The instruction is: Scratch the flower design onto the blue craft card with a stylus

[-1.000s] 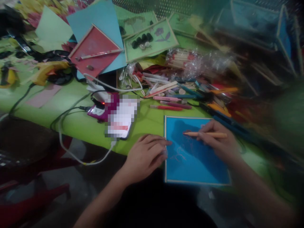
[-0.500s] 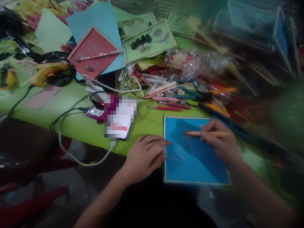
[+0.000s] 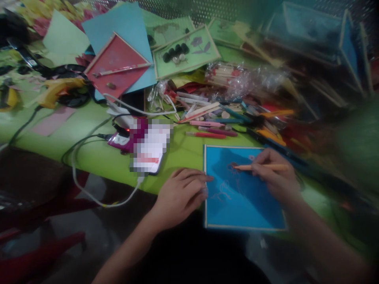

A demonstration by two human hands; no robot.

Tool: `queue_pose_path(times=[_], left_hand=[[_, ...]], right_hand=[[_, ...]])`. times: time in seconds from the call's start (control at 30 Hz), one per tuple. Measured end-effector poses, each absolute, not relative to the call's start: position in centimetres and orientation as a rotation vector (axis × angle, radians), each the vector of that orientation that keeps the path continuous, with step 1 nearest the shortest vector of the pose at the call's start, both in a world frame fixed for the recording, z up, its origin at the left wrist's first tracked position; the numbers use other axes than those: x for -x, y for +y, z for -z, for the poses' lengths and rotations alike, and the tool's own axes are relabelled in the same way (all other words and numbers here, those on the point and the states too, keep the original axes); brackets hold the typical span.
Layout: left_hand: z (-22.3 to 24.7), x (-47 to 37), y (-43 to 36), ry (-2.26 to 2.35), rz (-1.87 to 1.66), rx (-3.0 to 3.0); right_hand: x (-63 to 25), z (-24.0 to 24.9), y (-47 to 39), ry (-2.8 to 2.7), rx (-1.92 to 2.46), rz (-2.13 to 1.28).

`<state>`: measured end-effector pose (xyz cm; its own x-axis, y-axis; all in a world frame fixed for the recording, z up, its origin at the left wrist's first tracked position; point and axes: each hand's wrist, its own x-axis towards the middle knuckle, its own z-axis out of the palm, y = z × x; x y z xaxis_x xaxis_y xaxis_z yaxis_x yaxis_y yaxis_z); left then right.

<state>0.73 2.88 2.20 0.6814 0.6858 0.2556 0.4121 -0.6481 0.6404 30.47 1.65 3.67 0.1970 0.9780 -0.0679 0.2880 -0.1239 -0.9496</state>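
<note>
A blue board with a pale wooden frame point(image 3: 245, 215) lies at the table's front edge, with faint pinkish line drawings on it. My right hand point(image 3: 274, 173) is closed around an orange pen point(image 3: 244, 167). The pen's tip meets a small reddish-brown flower shape point(image 3: 233, 167) in the upper part of the board. At the board's left edge, my left hand point(image 3: 186, 191) holds the frame with bent fingers, fingertips just over the border. Its thumb is partly hidden. Shadow from my right arm darkens the middle of the blue surface.
Left of the board lie a phone point(image 3: 152, 150) with a white cable and a purple power strip point(image 3: 118, 142). Pens point(image 3: 207, 135) and sticks are heaped behind it. Farther back are framed boards point(image 3: 189, 51) and a yellow glue gun point(image 3: 56, 90).
The pen tip has shifted slightly right and down over the flower shape, with a small movement of my right hand. My left hand and the board keep their places.
</note>
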Motion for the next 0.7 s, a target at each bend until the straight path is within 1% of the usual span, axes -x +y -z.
queue_pose_path(times=[0.7], left_hand=[[-2.10,-0.62,2.82,0.840,-0.659,-2.340]], right_hand=[[-29.84,-4.22,1.64,-1.290,1.620,-1.018]])
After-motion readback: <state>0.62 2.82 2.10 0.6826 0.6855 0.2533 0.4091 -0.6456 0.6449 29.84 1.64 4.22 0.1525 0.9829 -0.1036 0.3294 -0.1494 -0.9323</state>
